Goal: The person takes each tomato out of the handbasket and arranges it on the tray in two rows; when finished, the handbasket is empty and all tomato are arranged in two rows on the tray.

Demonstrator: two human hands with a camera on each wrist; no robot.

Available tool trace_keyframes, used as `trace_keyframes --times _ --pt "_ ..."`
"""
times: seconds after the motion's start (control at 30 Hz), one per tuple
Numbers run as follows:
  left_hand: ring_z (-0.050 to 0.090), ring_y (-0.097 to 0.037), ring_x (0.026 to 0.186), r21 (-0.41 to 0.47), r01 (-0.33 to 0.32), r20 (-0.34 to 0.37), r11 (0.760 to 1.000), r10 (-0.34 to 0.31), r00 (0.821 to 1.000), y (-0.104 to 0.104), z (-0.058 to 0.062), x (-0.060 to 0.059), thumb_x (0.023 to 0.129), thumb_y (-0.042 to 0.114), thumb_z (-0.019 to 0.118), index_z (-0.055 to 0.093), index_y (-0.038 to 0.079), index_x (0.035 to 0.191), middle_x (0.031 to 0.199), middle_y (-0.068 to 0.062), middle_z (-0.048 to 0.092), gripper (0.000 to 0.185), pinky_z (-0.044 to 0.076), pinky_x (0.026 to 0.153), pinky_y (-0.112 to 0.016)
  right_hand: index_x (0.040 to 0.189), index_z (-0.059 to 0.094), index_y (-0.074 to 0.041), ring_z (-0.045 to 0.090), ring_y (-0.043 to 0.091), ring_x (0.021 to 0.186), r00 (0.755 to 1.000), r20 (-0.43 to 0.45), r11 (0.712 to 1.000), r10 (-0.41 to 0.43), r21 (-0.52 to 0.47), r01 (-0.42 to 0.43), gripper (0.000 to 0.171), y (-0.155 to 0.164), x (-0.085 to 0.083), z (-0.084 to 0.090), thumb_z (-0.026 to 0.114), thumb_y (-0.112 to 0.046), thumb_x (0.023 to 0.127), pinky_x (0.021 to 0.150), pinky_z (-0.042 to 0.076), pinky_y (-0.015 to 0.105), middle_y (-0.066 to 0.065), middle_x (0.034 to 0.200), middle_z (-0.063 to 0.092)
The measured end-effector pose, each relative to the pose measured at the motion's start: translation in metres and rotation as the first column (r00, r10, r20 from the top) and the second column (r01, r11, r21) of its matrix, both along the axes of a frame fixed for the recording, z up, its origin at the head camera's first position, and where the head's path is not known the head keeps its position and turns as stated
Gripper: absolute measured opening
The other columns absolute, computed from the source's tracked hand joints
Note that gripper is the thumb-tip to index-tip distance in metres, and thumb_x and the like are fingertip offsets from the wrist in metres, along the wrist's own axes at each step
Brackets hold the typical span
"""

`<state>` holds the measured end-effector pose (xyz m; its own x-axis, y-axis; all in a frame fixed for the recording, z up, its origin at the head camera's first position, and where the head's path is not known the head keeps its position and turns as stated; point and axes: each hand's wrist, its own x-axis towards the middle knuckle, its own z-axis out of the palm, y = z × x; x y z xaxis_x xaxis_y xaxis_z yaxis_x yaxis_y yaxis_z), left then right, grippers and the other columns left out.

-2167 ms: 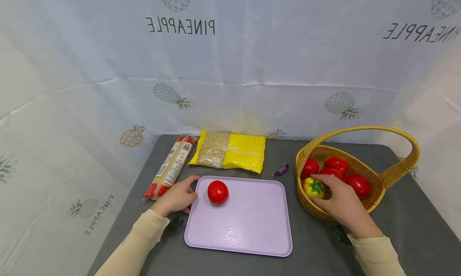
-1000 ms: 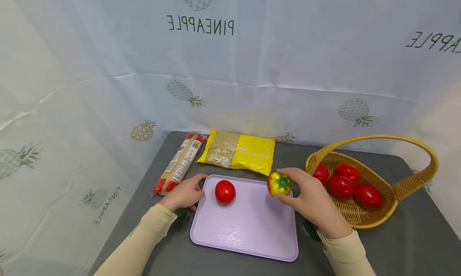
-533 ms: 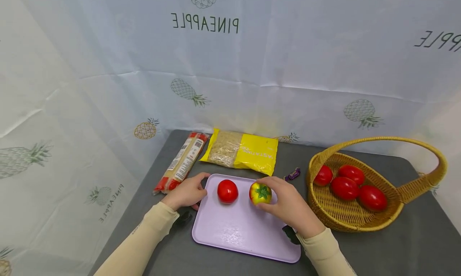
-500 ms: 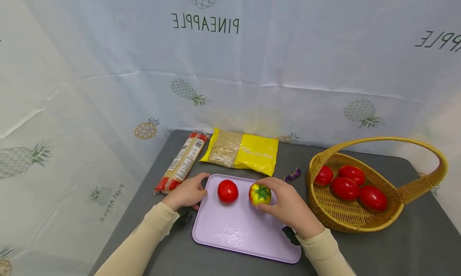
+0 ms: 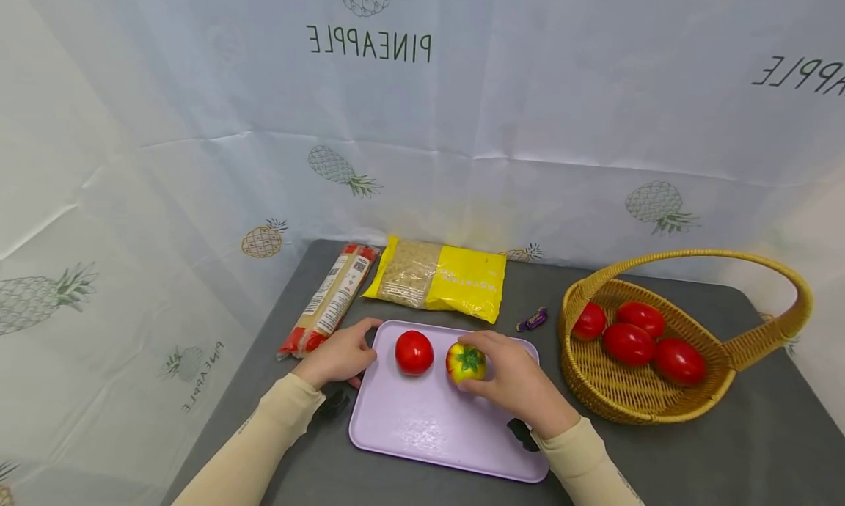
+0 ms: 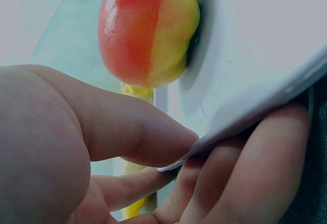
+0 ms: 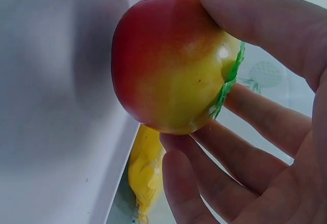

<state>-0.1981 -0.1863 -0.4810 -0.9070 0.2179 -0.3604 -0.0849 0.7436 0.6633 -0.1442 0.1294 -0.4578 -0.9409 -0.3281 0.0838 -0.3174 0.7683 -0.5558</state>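
Right hand (image 5: 521,385) grips yellow-red tomato (image 5: 465,363), fingers curled round it, on the lilac tray (image 5: 436,433), just beside red tomato (image 5: 414,352). Left hand (image 5: 337,358) pinches the tray's left edge, thumb on top, fingers under. Wicker basket (image 5: 660,407) with four red tomatoes on the right of the bench (image 5: 726,455); yellow packet (image 5: 455,284) behind the tray.

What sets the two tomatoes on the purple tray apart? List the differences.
Colour: the red tomato is plain red; the yellow-red tomato is yellow flushed with red, with a green calyx showing.
Contact: the red tomato lies untouched; the right hand grips the yellow-red tomato.
Place: the red tomato sits nearer the left hand.
Both are round, similar in size, on the purple tray.
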Motion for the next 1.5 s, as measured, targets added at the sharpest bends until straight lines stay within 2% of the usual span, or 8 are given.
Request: trace_keyframes --times 0.87,1.23,1.5 --pt "0.067 -0.024 0.067 -0.019 0.007 0.004 1.000 -0.007 1.000 0.0033 -0.0027 -0.0007 0.099 0.017 0.071 0.048 0.020 0.158 0.095 -0.010 0.066 0.063 0.062 0.055 -0.030 0.137 0.072 -0.022 0.069 0.022 0.124 1.000 0.007 1.000 -0.005 -0.003 0.005 0.063 -0.0022 0.0012 -0.0065 0.097 -0.025 0.079 0.112 0.058 0.048 0.000 0.138 0.072" --pt "0.067 -0.025 0.062 -0.023 0.011 -0.003 1.000 -0.011 1.000 0.0019 0.0014 -0.0005 0.100 0.016 0.069 0.048 0.018 0.159 0.094 -0.010 0.066 0.063 0.062 0.054 -0.031 0.143 0.068 -0.022 0.068 0.022 0.128 1.000 0.025 1.000 -0.005 0.006 0.005 0.069 -0.0015 -0.0002 -0.0026 0.096 -0.030 0.081 0.114 0.057 0.050 -0.002 0.142 0.070" --pt "0.068 -0.025 0.062 -0.026 0.006 -0.004 1.000 -0.006 1.000 0.0001 -0.0005 -0.0022 0.100 0.016 0.069 0.047 0.019 0.159 0.095 -0.010 0.067 0.063 0.062 0.054 -0.031 0.146 0.066 -0.018 0.067 0.024 0.132 1.000 0.018 1.000 0.007 0.005 -0.007 0.070 -0.0012 -0.0011 0.0010 0.095 -0.030 0.082 0.115 0.055 0.051 -0.001 0.142 0.070"
